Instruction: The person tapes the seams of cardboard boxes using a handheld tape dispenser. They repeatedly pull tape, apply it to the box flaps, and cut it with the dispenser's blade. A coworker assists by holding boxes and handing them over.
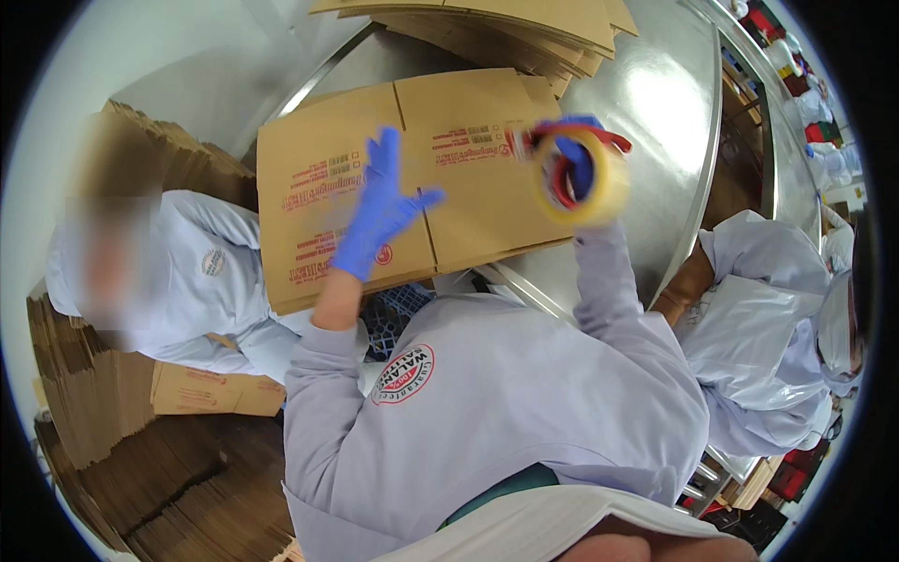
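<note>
My left hand (pixel 382 214), in a blue glove, is spread with its fingers apart over the left half of a flattened cardboard box (pixel 482 220). Nothing is in it; whether the palm touches the board I cannot tell. The box lies on top of several others, with red print and a slit between its flaps. At the right end of the box, my right hand (pixel 578 167), also gloved in blue, grips a red tape dispenser (pixel 613 140) carrying a wide roll of clear yellowish tape (pixel 611 185). The dispenser is slightly blurred and partly hides the hand.
A shiny metal table (pixel 646 103) carries the boxes, and another cardboard stack (pixel 524 19) rests at its far side. A person in white (pixel 211 253) stands close on the left by piled cardboard (pixel 84 393). Another person in white (pixel 758 328) is at the right.
</note>
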Demonstrator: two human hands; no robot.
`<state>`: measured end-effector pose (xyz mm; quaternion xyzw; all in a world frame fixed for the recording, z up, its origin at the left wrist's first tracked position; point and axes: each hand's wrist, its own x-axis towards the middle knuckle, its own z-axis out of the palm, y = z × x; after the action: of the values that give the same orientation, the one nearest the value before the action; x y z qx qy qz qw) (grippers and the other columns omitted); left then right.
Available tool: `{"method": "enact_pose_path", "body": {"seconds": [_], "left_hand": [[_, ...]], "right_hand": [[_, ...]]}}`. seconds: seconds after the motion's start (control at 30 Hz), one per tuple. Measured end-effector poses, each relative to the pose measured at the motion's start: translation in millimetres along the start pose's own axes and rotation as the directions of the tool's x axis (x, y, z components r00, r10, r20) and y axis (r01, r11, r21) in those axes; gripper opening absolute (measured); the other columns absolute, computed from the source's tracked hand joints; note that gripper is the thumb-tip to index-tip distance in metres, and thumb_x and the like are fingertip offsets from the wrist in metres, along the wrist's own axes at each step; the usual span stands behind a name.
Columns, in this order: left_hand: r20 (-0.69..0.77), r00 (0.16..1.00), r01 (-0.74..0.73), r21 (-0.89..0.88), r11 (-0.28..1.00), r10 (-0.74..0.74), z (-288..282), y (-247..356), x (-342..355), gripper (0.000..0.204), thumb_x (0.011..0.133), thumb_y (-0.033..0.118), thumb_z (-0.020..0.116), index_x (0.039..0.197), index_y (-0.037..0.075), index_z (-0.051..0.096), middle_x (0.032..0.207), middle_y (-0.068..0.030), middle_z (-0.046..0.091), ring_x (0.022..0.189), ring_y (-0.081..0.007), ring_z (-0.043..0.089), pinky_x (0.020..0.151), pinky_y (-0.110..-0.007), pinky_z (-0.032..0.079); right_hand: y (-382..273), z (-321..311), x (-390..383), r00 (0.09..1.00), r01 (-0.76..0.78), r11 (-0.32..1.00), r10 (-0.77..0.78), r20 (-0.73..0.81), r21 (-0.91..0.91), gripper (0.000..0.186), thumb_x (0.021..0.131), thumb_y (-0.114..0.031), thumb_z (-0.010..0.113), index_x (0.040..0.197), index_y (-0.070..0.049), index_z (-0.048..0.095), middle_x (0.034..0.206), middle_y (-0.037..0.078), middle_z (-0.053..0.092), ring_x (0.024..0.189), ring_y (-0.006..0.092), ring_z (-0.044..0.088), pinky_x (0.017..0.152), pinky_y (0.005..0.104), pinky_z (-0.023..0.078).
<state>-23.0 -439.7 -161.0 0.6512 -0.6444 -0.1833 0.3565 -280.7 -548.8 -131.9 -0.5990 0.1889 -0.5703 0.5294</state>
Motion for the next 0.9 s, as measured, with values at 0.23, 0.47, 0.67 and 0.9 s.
{"method": "enact_pose_path", "body": {"seconds": [0.23,0.47,0.67,0.9], "left_hand": [[0.124,0.981,0.072,0.470,0.880,-0.147,56,35,-55,0.111,0.052,0.060,0.064,0.128,-0.005,0.017,0.134,-0.0232,0.018,0.127,-0.0345,0.012,0.100,-0.051,0.006],[0.011,0.998,0.053,0.496,0.867,-0.068,70,20,-51,0.106,0.054,0.064,0.059,0.126,-0.005,0.024,0.132,-0.0225,0.023,0.126,-0.0332,0.015,0.100,-0.050,0.007],[0.021,0.999,0.023,0.552,0.834,-0.041,75,10,-55,0.107,0.057,0.070,0.050,0.127,-0.006,0.024,0.134,-0.0225,0.021,0.126,-0.0329,0.015,0.100,-0.051,0.004],[-0.012,1.000,0.023,0.541,0.841,-0.020,74,6,-60,0.107,0.058,0.071,0.048,0.127,-0.006,0.022,0.135,-0.0221,0.018,0.128,-0.0322,0.011,0.100,-0.052,0.003]], "right_hand": [[112,37,68,0.779,-0.548,0.590,0.617,0.106,0.593,0.019,0.079,-0.008,0.048,0.094,0.000,0.055,0.094,0.012,0.058,0.083,0.0214,0.057,0.074,0.0333,0.048],[186,27,85,0.912,-0.405,0.914,0.401,0.084,0.035,0.023,0.081,-0.018,0.040,0.072,-0.002,0.055,0.074,0.014,0.058,0.063,0.0230,0.056,0.059,0.0342,0.048],[103,34,14,0.770,-0.629,0.685,0.614,0.173,0.368,0.018,0.082,-0.015,0.044,0.078,-0.001,0.055,0.077,0.014,0.058,0.065,0.0225,0.058,0.058,0.0342,0.050],[114,17,0,0.730,-0.680,0.645,0.640,0.240,0.349,0.020,0.082,-0.017,0.045,0.086,0.001,0.054,0.078,0.016,0.060,0.069,0.0229,0.060,0.060,0.0333,0.051]]}}
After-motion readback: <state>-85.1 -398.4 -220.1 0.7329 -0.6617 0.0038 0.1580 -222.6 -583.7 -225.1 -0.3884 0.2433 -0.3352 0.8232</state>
